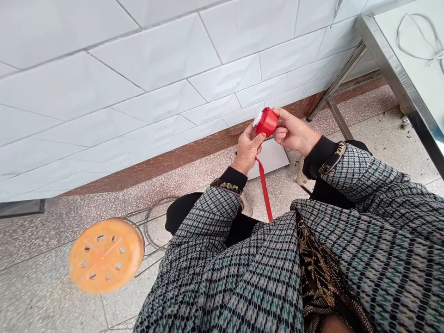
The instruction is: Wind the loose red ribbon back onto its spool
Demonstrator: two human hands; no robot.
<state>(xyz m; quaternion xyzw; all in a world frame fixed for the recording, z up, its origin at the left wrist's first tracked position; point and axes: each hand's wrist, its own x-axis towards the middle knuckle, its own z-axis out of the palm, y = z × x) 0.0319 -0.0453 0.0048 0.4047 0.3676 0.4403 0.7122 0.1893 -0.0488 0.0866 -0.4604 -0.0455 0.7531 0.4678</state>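
Observation:
A roll of shiny red ribbon (268, 121) with a white edge on its left side is held up between both hands, in front of the tiled wall. My left hand (247, 150) is closed on the roll's lower left side, its thumb lying across the front. On the right side, the fingers of my right hand (293, 132) pinch the roll. A loose length of red ribbon (264, 189) hangs from below my left hand down towards my lap. The fingertips behind the roll are hidden.
An orange stool (106, 254) with holes in its seat and metal legs is at the lower left. To the right stands a metal-edged table (398, 69) with a pale cable (421, 39). A flat white piece (272, 159) lies below my hands. White tiles (166, 51) cover the wall.

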